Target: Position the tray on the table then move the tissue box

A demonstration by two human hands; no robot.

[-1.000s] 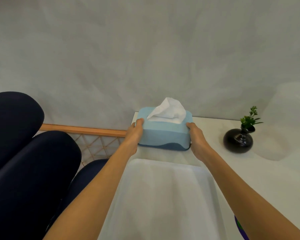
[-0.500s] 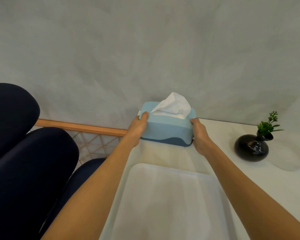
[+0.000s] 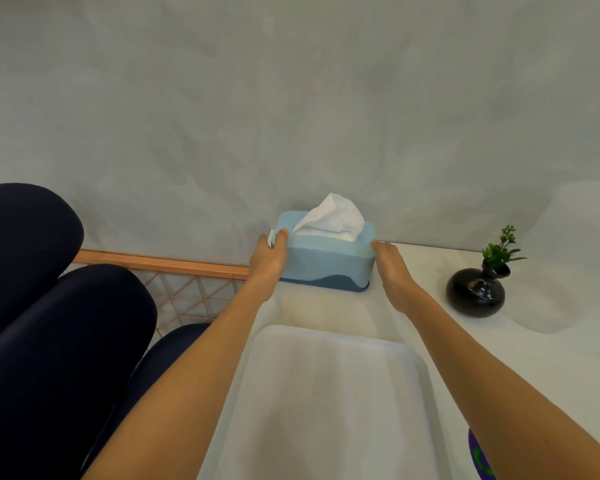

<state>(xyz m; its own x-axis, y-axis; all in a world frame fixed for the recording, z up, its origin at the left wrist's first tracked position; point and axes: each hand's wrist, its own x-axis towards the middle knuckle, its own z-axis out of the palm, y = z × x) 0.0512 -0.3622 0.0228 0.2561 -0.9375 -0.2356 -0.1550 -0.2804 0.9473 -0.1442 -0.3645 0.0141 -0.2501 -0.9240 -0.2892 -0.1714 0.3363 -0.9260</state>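
Observation:
A light blue tissue box (image 3: 326,261) with a darker blue base and a white tissue sticking out stands on the white table (image 3: 520,362), at its far left corner against the grey wall. My left hand (image 3: 269,261) clasps the box's left end, thumb on the top edge. On the opposite end my right hand (image 3: 394,275) presses against the box, fingertips at the upper corner. A white rectangular tray (image 3: 329,334) lies flat on the table nearer to me, between my forearms, with nothing in it.
A round black vase (image 3: 475,294) with a green sprig stands to the right of the box. Dark blue cushions (image 3: 56,341) and a wooden lattice rail (image 3: 160,263) are off the table's left edge. A purple object (image 3: 480,459) shows at the bottom right.
Both hands have pushed the tissue box away from the tray toward the wall. The gap between box and tray has widened. The tray has stayed in place.

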